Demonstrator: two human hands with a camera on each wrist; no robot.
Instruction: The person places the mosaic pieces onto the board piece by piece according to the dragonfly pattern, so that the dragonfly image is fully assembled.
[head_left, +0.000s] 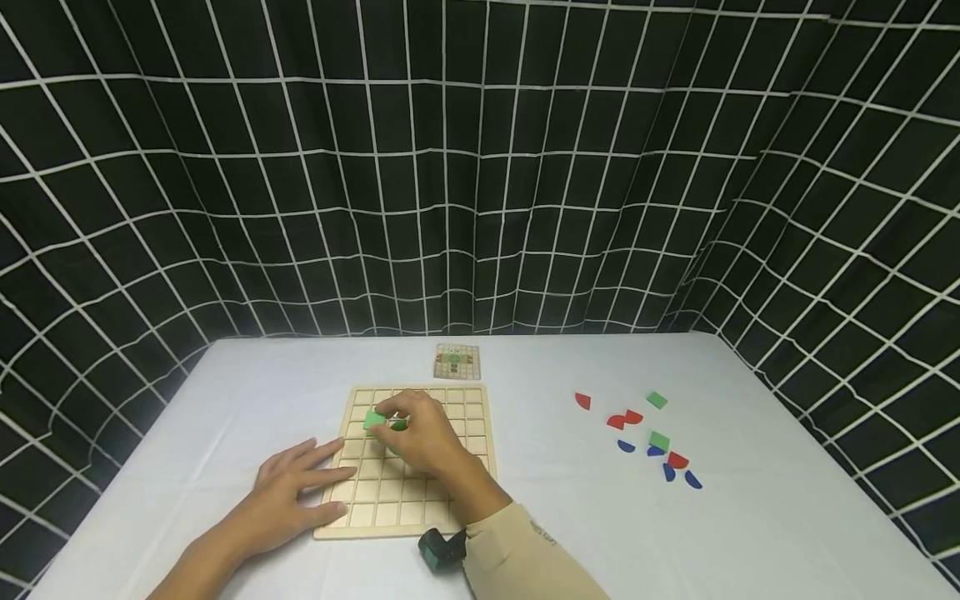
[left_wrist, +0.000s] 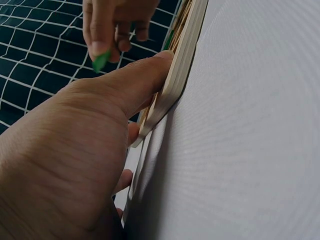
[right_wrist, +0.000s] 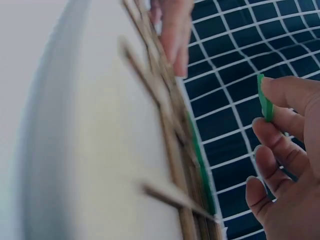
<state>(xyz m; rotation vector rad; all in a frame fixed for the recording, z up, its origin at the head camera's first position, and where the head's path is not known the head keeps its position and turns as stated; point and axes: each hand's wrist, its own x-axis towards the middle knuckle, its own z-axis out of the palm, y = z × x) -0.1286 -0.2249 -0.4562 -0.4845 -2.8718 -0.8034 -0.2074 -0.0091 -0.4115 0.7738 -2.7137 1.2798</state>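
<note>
A light wooden grid board (head_left: 377,513) lies on the white table. My right hand (head_left: 423,435) pinches a light green square tile (head_left: 372,419) between thumb and fingertips. In the right wrist view that tile (right_wrist: 264,100) is held edge-on, above the board and apart from it. Beneath the hand, a darker green piece (head_left: 399,425) shows on the grid, partly covered. My left hand (head_left: 288,496) rests at the board's left edge with its fingers spread. Its thumb (left_wrist: 150,75) touches the board's side in the left wrist view.
A small pattern card (head_left: 457,362) lies behind the board. To the right are scattered red pieces (head_left: 678,460), blue pieces (head_left: 693,479) and two green squares (head_left: 659,442). A black grid-lined cloth (head_left: 450,183) hangs around the table's back and sides.
</note>
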